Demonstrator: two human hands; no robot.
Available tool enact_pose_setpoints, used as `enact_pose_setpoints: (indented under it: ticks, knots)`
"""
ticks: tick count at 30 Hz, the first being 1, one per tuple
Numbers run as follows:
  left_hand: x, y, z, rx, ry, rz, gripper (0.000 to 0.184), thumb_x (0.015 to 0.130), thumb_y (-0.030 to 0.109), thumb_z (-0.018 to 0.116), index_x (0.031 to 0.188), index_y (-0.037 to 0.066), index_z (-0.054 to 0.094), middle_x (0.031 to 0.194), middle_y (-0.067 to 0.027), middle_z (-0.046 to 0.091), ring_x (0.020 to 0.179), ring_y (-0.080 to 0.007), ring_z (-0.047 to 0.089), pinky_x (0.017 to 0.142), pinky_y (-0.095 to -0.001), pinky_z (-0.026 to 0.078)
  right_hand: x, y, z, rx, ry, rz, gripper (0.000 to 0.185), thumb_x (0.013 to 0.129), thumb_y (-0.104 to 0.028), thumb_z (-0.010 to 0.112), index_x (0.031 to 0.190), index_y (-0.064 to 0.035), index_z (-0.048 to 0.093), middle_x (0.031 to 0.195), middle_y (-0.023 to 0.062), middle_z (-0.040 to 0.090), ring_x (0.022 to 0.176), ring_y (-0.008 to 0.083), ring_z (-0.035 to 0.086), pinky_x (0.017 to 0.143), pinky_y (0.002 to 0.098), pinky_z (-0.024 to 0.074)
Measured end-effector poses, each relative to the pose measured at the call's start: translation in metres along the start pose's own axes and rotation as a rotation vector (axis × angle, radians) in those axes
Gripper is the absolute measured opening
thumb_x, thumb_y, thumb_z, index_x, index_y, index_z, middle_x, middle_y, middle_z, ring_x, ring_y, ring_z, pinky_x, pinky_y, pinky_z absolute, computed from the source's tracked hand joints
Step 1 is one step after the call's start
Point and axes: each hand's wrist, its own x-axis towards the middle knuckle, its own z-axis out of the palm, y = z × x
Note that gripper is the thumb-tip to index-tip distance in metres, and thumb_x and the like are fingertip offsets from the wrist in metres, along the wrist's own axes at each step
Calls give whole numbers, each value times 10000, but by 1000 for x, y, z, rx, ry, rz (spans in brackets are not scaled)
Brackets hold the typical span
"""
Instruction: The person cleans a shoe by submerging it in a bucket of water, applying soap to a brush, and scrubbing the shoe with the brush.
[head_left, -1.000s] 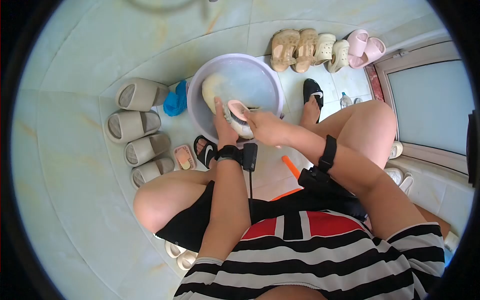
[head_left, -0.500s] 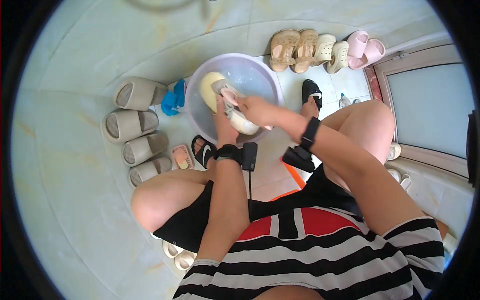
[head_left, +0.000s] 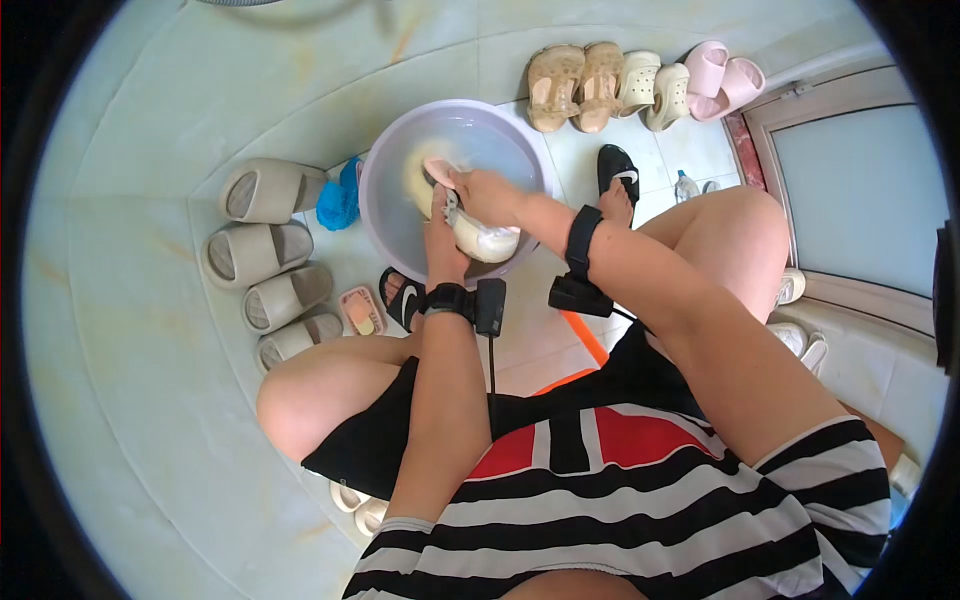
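Observation:
A pale cream shoe [head_left: 487, 240] lies tilted in the lilac basin [head_left: 368, 215] of cloudy water. Its toe end looks blurred under the surface, while the heel end stays above. Wrapped round the shoe's near side, my left hand [head_left: 443, 240] is closed on it. My right hand [head_left: 490, 198] is closed on a pink oval brush [head_left: 438, 168] pressed to the shoe's opening near the toe. The brush's bristles are hidden.
Grey slippers [head_left: 255, 250] line the left wall beside a blue crumpled bag [head_left: 338, 205]. A pink soap dish [head_left: 361, 311] sits near my left foot. Brown clogs [head_left: 555, 88], cream clogs [head_left: 638, 82] and pink slides [head_left: 725, 85] stand at the back. A glass door [head_left: 850, 185] is right.
The brush and my right hand have moved up and left toward the toe. The shoe's toe end has dipped lower into the water. My left hand keeps its hold.

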Motion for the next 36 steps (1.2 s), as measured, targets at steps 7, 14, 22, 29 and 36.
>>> enact_pose_setpoints:
  ticks: [7, 14, 22, 29, 36]
  knots:
    - [-5, 2, 5, 10, 50, 179, 462, 843, 234, 652, 1208, 6, 481, 1097, -119, 578, 966, -232, 597, 807, -343, 507, -77, 4, -82, 148, -574, 326, 377, 951, -248, 387, 1250, -49, 505, 876, 213, 631, 728, 284, 587, 719, 382, 461]
    - [-8, -1, 6, 221, 128, 410, 547, 763, 60, 703, 1242, 15, 443, 1038, -83, 569, 879, -198, 581, 770, -309, 483, -93, 3, -69, -210, -255, 81, 291, 760, -58, 458, 979, 70, 599, 853, 255, 635, 767, 362, 646, 676, 440, 503]
    - [3, -1, -4, 226, 217, 239, 582, 689, 0, 667, 1219, 6, 426, 1026, -93, 556, 888, -210, 570, 756, -341, 480, -73, -11, -9, 88, -296, 356, 635, 770, 6, 430, 1384, -10, 268, 855, 338, 592, 597, 387, 637, 484, 432, 520]
    - [-5, -8, 10, 201, 256, 415, 517, 687, -13, 642, 1170, -16, 461, 984, -87, 577, 863, -215, 575, 740, -337, 477, -74, -24, -14, -173, -378, 264, 462, 758, -11, 488, 1203, 102, 436, 832, 310, 625, 717, 382, 662, 547, 418, 537]
    - [-7, -3, 7, 140, 291, 319, 519, 670, -41, 632, 1164, -13, 476, 1018, -87, 573, 901, -233, 585, 768, -354, 494, -76, -15, -18, -85, -409, 313, 427, 796, -12, 419, 1209, 95, 407, 757, 305, 611, 544, 380, 632, 448, 439, 524]
